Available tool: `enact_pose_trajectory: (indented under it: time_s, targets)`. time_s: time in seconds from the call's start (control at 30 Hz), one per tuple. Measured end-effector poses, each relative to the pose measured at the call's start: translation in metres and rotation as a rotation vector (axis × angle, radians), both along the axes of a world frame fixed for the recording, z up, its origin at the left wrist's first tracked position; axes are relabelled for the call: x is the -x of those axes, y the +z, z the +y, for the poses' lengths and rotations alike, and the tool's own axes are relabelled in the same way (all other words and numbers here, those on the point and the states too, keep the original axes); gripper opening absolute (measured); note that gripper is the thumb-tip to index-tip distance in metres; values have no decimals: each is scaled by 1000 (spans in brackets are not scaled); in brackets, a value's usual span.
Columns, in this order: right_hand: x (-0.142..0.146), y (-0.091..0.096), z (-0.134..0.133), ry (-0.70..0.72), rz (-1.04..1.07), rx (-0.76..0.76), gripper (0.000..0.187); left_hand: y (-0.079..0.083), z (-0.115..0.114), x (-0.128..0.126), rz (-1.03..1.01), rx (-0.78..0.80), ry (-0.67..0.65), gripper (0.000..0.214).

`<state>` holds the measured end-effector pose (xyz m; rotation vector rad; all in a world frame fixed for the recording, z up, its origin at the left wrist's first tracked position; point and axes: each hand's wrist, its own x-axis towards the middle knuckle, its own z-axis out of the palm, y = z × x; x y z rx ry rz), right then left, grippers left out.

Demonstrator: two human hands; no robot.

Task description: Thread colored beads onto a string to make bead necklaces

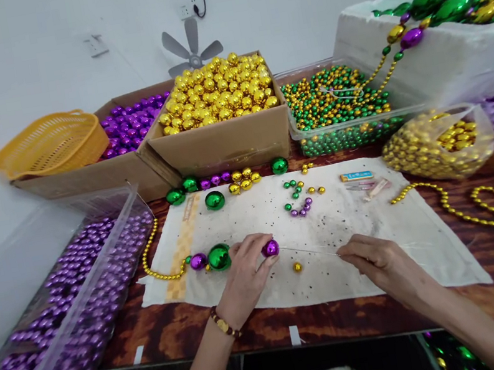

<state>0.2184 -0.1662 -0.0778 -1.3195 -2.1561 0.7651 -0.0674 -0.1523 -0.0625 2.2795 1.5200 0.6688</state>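
Note:
My left hand (pixel 243 277) is closed, with a shiny purple bead (pixel 270 248) pinched between thumb and fingers. A thin pale string (pixel 308 251) runs from that bead to my right hand (pixel 377 258), whose fingertips grip its far end. Left of my left hand lie a large green bead (pixel 219 257) and another purple bead (pixel 198 261), joined to a strand of small gold beads (pixel 150 261). What sits under my left fingers is hidden. One loose gold bead (pixel 297 267) rests on the white cloth (pixel 339 283) between my hands.
Small loose beads (pixel 296 192) and a blue-yellow packet (pixel 357 176) lie on the cloth. Behind stand boxes of purple beads (pixel 133 125) and gold beads (pixel 217 92). A clear bin (pixel 346 127) and a white foam box (pixel 360 43) are right; purple beads (pixel 88 287) fill a left bin.

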Motion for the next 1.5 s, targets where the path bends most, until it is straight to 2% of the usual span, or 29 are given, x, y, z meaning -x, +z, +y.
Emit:
enact_pose_trajectory:
  time_s: [0.2,0.57,0.73,0.83,0.93,1.03,1.23,1.37,1.4,1.5]
  targets:
    - [4,-2,4,18,-43,-9,28,3,4,-4,37,16,-69,43]
    - [26,-8,17,60,-7,87,24,10,7,-16,145,15,-201,43]
    - [41,-21,21,56,46,154,21,13,10,-24,189,6,-300,42]
    - [43,-35,23,-3,161,251,20,13,12,-17,193,-47,-222,44]
    - [43,-46,24,-66,251,340,19,14,15,-5,222,-125,-92,33]
    - [45,-50,24,-71,274,369,18,15,17,2,254,-131,-105,15]
    - [47,-46,25,-47,268,368,19,15,18,0,256,-92,-123,16]
    - [43,-35,27,-14,218,370,17,16,19,0,246,-80,-153,17]
    - [43,-30,27,4,174,350,20,16,19,1,244,-75,-154,17]
    - [49,-14,26,54,-22,189,48,17,19,1,227,-65,-137,19]
